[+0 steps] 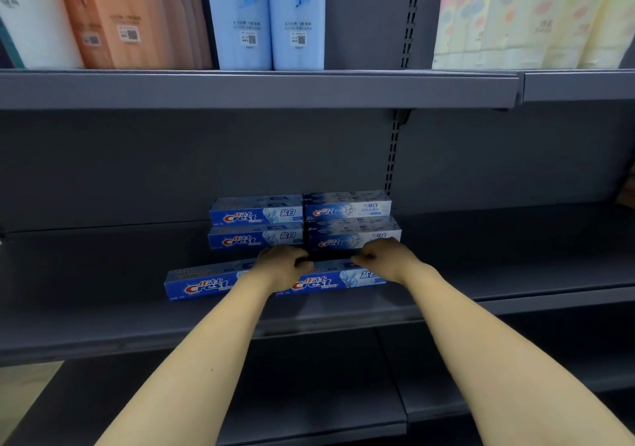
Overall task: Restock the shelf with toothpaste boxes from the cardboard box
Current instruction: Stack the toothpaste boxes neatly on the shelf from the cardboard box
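Blue toothpaste boxes lie on the middle dark grey shelf (103, 273). At the back stand two stacks of two: the left stack (256, 227) and the right stack (350, 222). In front lie a front left box (199, 282) and a front right box (326, 282). My left hand (281, 263) is curled over the left end of the front right box, covering the right end of the front left box. My right hand (381, 258) is curled over the front right box's far edge near its right end. The cardboard box is out of view.
The upper shelf (257, 88) carries white and orange packs (113, 16), two light blue bottles (264, 16) and pastel tissue packs (529, 16). A slotted upright (393, 156) divides the back panel. A lower shelf (309, 394) lies beneath my forearms.
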